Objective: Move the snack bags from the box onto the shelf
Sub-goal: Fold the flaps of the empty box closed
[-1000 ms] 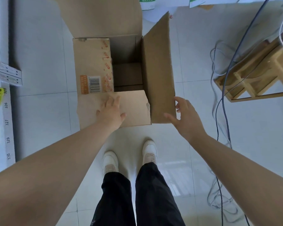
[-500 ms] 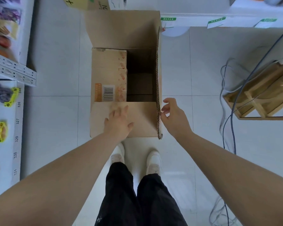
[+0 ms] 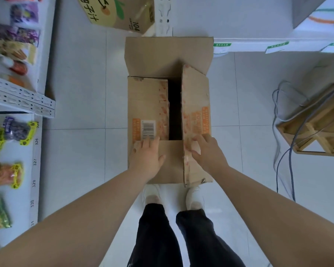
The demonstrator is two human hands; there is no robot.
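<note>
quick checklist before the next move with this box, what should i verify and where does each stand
1. Box steady on the floor: ok.
2. Left hand flat on the near flap, nothing held: ok.
3. Right hand on the right flap, which is folding inward: ok.
4. Opening clear for reaching in: not ok, only a narrow dark gap shows.
5. Snack bags left inside: cannot tell, interior is dark.
6. Shelf has free space: ok, bare patches between the bags.
</note>
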